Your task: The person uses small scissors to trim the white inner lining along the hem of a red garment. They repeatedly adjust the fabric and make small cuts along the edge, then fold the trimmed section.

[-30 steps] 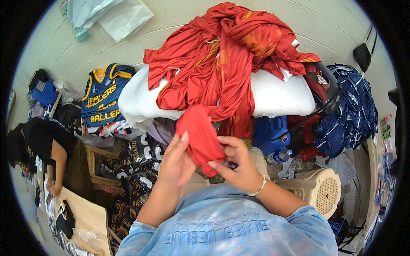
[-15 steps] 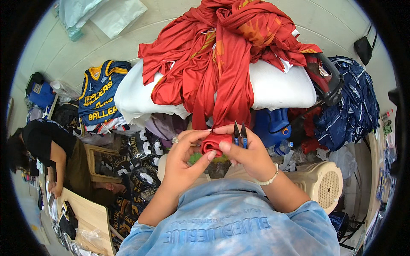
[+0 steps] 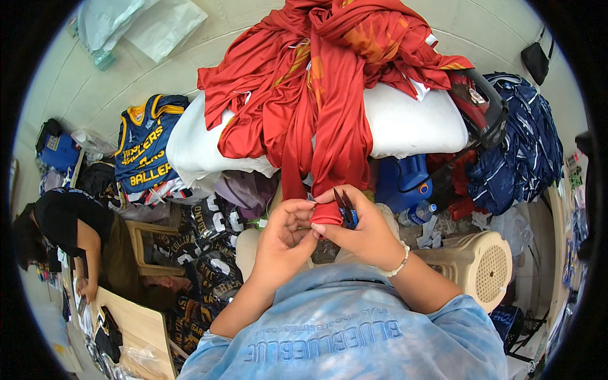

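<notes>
Red jersey fabric is pinched between my two hands in front of my body, a folded edge of it bunched at the fingertips. My left hand closes thumb and fingers on the left side of that edge. Holding the right side, my right hand also keeps a pair of thread snips with dark blades and blue handles against its palm, blades pointing away from me. The fabric hangs down from a large heap of red garments with yellow-orange patterns, which lies on a white padded surface.
Navy striped garments hang at the right, near a blue jug and a water bottle. A beige plastic stool stands by my right elbow. At left, a person works over a wooden board; black jerseys lie between us.
The red fabric has turned from a rolled opening facing me to a flatter fold. My fingers have shifted around it, and the snips have tilted left. The view has moved slightly.
</notes>
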### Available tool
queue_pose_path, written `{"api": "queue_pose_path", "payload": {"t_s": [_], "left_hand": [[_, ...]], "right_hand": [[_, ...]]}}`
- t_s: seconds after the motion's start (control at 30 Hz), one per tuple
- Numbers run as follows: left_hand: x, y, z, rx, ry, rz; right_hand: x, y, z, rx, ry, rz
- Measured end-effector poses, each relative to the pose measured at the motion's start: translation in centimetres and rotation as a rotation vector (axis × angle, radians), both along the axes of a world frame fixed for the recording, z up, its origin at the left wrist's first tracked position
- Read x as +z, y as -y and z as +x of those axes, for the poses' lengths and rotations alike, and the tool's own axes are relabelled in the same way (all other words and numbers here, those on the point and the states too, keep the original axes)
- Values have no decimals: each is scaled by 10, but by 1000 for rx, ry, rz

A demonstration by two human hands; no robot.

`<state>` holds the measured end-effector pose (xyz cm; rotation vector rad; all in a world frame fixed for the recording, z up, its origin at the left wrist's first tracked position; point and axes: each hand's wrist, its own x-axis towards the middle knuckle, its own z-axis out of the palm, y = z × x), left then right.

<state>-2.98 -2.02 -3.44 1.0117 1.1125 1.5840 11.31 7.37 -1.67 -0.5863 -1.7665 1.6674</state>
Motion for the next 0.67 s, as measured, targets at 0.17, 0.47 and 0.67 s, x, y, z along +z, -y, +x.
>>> {"api": "queue_pose_path", "payload": {"t_s": [0.17,0.47,0.67], "left_hand": [[-4,-1,-12,5,214,-44],[-10,1,-15,155,354,-2],[-17,5,-15,-38,529,-56]], "right_hand": [[3,-4,8,-35,49,6],[-5,5,6,-246,155,285],[-23,0,1,-66,140,508]]}}
